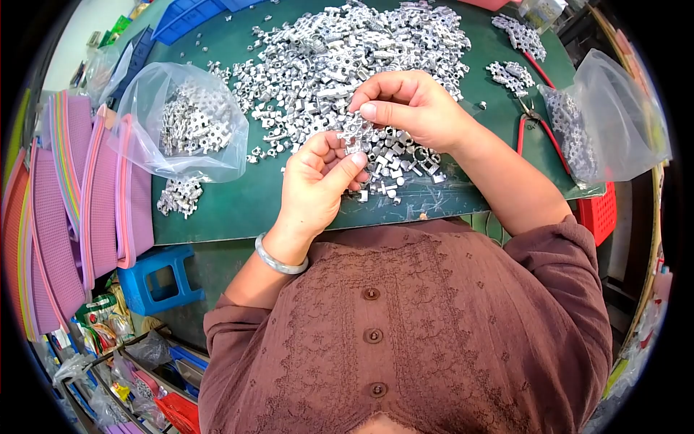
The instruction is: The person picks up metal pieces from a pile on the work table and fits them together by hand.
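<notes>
My left hand (pixel 325 173) and my right hand (pixel 412 108) meet over the near side of a large heap of small silvery metal parts (pixel 354 50). Between them is a flat metal piece with knobbly, branching edges (pixel 355 130). The left thumb and fingers pinch its lower end, while the right thumb and forefinger close on its upper end. Fingers cover part of its outline. Loose metal parts (pixel 394 163) lie on the green table just below and beside the hands.
To the left, a clear plastic bag (pixel 238 145) holds similar branching pieces, with a small pile (pixel 180 197) below it. At right lie red-handled pliers (pixel 557 148), more metal pieces (pixel 510 75) and another clear bag (pixel 614 116). Blue bins (pixel 191 20) stand at the back left.
</notes>
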`<action>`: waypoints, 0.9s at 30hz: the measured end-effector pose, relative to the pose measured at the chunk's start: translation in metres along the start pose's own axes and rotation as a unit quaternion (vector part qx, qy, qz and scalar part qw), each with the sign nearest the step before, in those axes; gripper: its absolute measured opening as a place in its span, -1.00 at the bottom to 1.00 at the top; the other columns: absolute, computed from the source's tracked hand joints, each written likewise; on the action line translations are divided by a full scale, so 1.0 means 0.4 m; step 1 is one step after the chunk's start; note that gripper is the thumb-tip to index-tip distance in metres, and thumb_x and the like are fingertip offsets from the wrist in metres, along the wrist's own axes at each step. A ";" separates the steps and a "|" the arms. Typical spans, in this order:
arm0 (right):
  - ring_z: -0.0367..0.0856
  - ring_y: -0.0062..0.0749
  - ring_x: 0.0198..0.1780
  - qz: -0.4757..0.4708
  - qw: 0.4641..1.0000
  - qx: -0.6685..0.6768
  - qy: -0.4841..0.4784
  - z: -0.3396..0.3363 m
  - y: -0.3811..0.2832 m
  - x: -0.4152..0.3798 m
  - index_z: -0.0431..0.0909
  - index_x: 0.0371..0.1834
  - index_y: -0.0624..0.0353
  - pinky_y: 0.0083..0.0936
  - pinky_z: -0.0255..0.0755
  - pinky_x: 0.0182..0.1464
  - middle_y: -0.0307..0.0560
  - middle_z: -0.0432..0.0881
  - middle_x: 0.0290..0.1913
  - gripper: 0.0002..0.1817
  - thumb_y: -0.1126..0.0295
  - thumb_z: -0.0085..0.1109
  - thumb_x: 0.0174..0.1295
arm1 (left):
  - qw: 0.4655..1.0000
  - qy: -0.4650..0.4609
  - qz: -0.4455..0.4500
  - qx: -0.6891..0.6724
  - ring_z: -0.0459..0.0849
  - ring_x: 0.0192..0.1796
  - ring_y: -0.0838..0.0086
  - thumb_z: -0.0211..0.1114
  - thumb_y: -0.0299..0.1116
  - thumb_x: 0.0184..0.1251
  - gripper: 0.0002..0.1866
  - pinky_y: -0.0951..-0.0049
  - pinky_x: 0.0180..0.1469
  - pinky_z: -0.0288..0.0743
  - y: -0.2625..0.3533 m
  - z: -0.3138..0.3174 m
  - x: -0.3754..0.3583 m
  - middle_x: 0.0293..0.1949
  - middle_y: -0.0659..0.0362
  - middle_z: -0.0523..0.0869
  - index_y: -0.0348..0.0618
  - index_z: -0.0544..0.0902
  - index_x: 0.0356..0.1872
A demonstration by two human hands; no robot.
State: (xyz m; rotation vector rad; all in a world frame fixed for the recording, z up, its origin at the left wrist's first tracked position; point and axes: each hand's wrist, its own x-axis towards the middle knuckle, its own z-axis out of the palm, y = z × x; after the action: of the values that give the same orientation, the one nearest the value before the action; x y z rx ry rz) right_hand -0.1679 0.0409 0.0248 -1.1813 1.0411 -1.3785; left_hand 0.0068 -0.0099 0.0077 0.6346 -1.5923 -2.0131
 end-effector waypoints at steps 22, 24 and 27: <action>0.40 -0.72 -0.37 -0.001 1.000 0.008 -0.004 -0.004 0.000 0.000 0.52 -0.30 0.25 -0.72 0.32 -0.28 -0.31 0.52 -0.38 -0.85 0.43 0.01 0.14 | 0.981 0.014 -0.102 -0.162 0.59 -0.47 0.55 0.15 -0.45 0.17 -0.84 0.67 -0.47 0.42 0.005 -0.004 -0.006 -0.43 0.15 0.61 -0.23 0.43 -0.25; 0.39 -0.72 -0.38 0.001 1.000 0.009 -0.004 -0.003 0.000 0.000 0.52 -0.30 0.25 -0.72 0.31 -0.28 -0.31 0.52 -0.38 -0.85 0.42 0.01 0.14 | 0.981 0.013 -0.102 -0.165 0.59 -0.47 0.55 0.15 -0.45 0.17 -0.84 0.67 -0.47 0.42 0.005 -0.004 -0.006 -0.43 0.16 0.61 -0.23 0.43 -0.25; 0.39 -0.73 -0.38 0.006 1.000 0.011 -0.003 -0.003 -0.002 0.000 0.52 -0.30 0.25 -0.73 0.30 -0.29 -0.32 0.52 -0.39 -0.85 0.42 0.01 0.15 | 0.981 0.011 -0.099 -0.165 0.59 -0.47 0.56 0.15 -0.45 0.17 -0.84 0.66 -0.47 0.43 0.006 -0.003 -0.007 -0.43 0.16 0.61 -0.23 0.43 -0.25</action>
State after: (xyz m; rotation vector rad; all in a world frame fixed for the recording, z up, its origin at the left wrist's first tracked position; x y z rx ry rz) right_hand -0.1690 0.0411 0.0252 -1.1611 1.0242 -1.3737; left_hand 0.0099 -0.0094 0.0101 0.7037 -1.1814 -2.3378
